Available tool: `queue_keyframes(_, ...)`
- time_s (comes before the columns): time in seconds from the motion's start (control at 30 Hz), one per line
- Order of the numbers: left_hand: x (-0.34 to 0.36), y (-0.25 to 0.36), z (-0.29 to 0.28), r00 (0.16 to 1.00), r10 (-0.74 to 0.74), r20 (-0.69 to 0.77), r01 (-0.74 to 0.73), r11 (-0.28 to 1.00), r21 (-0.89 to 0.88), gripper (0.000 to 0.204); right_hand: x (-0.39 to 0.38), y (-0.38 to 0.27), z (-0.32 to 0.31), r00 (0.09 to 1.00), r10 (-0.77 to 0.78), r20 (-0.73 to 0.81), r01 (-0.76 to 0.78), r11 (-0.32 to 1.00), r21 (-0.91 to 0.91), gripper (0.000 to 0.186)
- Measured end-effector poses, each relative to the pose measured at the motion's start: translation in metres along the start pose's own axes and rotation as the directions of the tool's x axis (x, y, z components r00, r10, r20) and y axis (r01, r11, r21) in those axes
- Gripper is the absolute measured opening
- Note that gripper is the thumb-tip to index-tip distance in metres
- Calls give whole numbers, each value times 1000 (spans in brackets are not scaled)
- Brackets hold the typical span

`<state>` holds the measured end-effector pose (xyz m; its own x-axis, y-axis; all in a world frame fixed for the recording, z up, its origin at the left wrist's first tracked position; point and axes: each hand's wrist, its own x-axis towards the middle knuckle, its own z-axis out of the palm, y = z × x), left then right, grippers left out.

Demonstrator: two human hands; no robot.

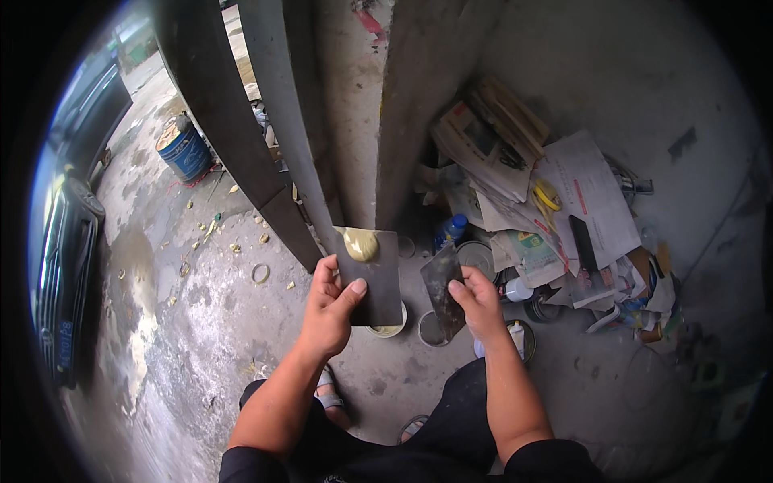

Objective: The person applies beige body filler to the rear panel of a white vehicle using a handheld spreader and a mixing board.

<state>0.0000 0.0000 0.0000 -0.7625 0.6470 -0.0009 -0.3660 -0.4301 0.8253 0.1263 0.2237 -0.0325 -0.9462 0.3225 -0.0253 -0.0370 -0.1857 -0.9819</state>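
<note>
In my left hand [330, 307] is a flat grey rectangular plate [377, 290], gripped at its left edge with the thumb on its face. A glossy dollop of pale yellow paste [361, 245] sits near the plate's top. My right hand [477, 302] pinches a smaller, dark, stained scraper plate [444, 290] by its right side. The two plates are held apart, side by side. Below the larger plate, an open tub [392, 331] shows only in part, with pale stuff at its rim.
Papers and cardboard [584, 189] lie heaped at the right with a yellow tape roll [546, 195]. A blue-capped bottle [449, 231] and several tins stand nearby. Metal uprights [278, 105] rise ahead. At the left are a blue drum [183, 150] and a dark car [68, 266].
</note>
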Motion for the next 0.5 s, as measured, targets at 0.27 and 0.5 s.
queue_keyframes(0.27,-14,-4,10,977,-203,69,202,979,29,50,7,1,29,983,-135,-123,127,989,-75,32)
queue_keyframes(0.5,-14,-21,14,962,-269,41,261,955,138,52,15,23,13,994,106,-30,-91,944,316,34)
